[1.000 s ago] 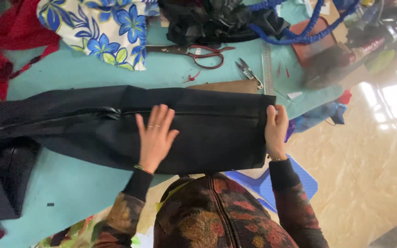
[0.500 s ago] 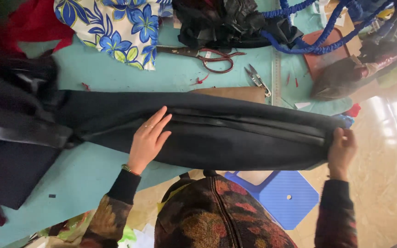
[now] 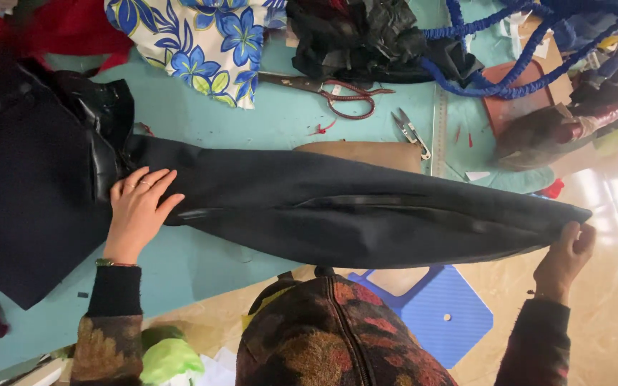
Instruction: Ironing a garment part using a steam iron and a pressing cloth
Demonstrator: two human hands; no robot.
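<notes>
Head view looks down on the long black garment (image 3: 366,221) stretched across my teal table (image 3: 252,121), its long axis running left to right, the far end past the table edge. My left hand (image 3: 137,211) lies flat on it, fingers spread and released, pressing near the wide bunched end. My right hand (image 3: 566,250), arm reaching out over the floor, pinches the narrow tip between clenched fingers, drawing the cloth taut
</notes>
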